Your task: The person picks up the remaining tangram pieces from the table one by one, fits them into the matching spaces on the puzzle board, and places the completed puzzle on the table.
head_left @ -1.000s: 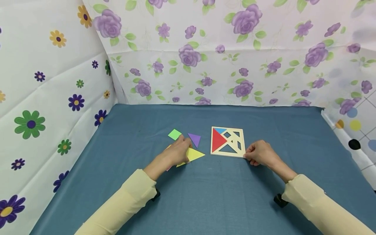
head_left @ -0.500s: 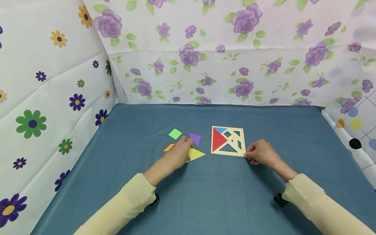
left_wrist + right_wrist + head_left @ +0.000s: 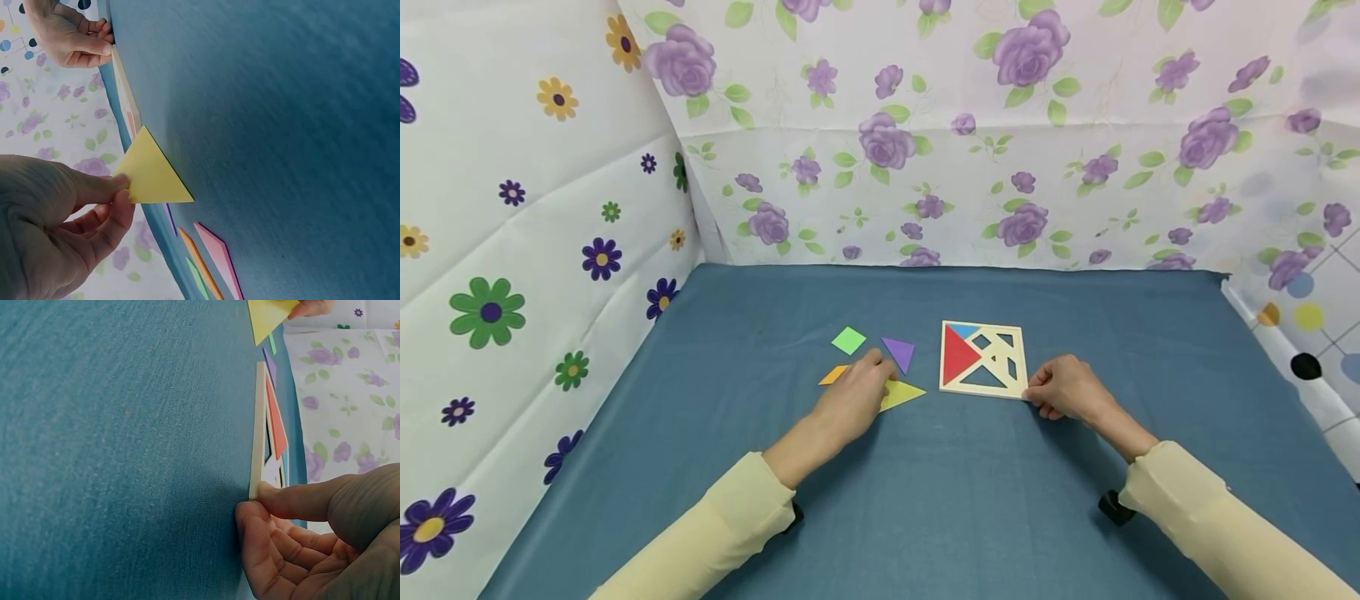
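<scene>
My left hand (image 3: 853, 396) pinches a yellow triangle (image 3: 153, 174) between thumb and fingers, lifted off the cloth in the left wrist view. At the near right corner of a wooden tangram frame (image 3: 985, 393), my right hand (image 3: 1067, 389) grips the edge with thumb and fingers. Inside that frame sit a red triangle (image 3: 958, 356) and a small blue triangle (image 3: 962, 332); its other cutouts show the cloth. Around the left hand lie a green square (image 3: 848, 340), a purple triangle (image 3: 900, 353), an orange piece (image 3: 832, 375) and a pink piece (image 3: 219, 259), the pink one hidden in the head view.
Blue cloth (image 3: 925, 500) covers the table. A flowered sheet (image 3: 940, 192) hangs along the back edge, with another patterned sheet (image 3: 535, 233) on the left. Dotted, tile-patterned cloth (image 3: 1318, 317) borders the right side.
My left hand has raised the yellow triangle a little off the cloth, uncovering the orange piece. The right hand stays on the frame's corner.
</scene>
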{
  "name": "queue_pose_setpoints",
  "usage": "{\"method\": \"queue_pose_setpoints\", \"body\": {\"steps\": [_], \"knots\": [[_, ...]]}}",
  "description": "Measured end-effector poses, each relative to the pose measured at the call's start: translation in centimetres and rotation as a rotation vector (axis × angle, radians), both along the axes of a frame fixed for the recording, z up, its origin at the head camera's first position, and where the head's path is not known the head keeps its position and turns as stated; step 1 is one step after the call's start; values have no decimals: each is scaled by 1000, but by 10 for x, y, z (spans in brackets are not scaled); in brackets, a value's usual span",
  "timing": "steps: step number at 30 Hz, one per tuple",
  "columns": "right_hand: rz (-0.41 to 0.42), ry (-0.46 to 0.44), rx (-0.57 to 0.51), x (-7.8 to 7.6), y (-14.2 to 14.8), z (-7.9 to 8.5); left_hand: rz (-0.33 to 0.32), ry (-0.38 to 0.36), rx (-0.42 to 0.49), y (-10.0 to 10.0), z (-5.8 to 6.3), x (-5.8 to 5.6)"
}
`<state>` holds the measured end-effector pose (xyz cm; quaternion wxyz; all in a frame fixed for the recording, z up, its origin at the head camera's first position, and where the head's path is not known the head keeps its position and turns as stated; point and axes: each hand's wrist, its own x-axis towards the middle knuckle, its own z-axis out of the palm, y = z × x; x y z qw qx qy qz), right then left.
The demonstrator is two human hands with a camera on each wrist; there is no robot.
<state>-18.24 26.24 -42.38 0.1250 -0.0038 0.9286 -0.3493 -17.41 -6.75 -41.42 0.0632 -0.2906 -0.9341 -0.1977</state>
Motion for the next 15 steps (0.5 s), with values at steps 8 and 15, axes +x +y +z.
{"method": "queue_pose_setpoints", "body": {"steps": [8, 15], "knots": [[-1, 4, -5, 1, -1, -1, -27, 78, 39, -1, 0, 7], [5, 9, -10, 1, 0, 1, -45, 116, 7, 2, 3, 14]]}}
